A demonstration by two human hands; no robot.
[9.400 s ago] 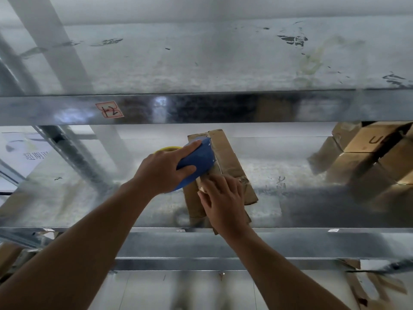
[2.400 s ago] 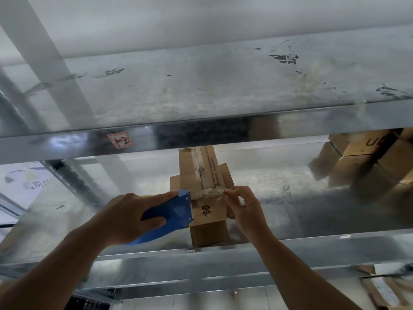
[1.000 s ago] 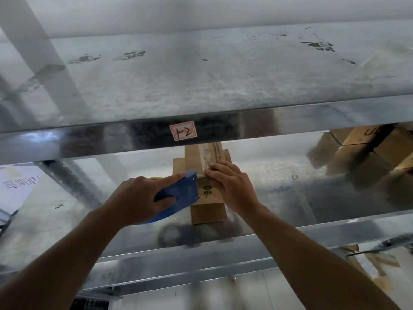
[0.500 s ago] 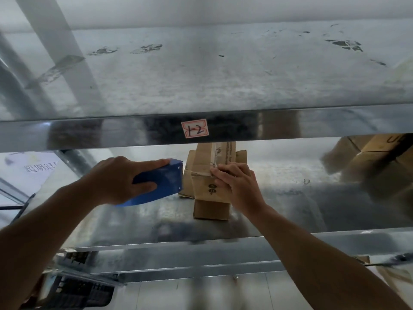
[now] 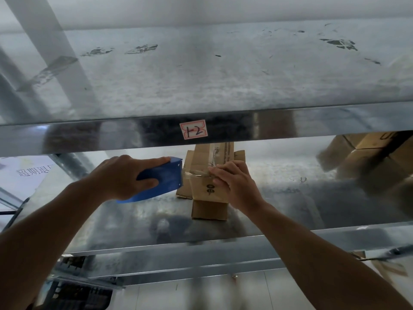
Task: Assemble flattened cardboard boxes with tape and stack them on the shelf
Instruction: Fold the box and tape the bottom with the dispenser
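A small brown cardboard box (image 5: pixel 209 198) stands upright on the metal shelf (image 5: pixel 290 211), its top hidden behind the upper shelf's front rail. My left hand (image 5: pixel 120 175) grips a blue tape dispenser (image 5: pixel 163 179) whose toothed edge sits against the box's left side. A strip of clear tape (image 5: pixel 196 173) runs from the dispenser across the box front. My right hand (image 5: pixel 234 184) holds the box on its right side, fingertips pressing the tape end down.
An upper metal shelf (image 5: pixel 201 74) spans the view; its front rail carries a label marked 12 (image 5: pixel 193 132). A stack of assembled cardboard boxes (image 5: pixel 368 162) sits at the shelf's far right. More cardboard lies at the lower right (image 5: pixel 388 267). A dark crate (image 5: pixel 85 296) sits lower left.
My left hand has brought the dispenser back against the box's left side, with tape now stretched across the front. My right hand stays on the box.
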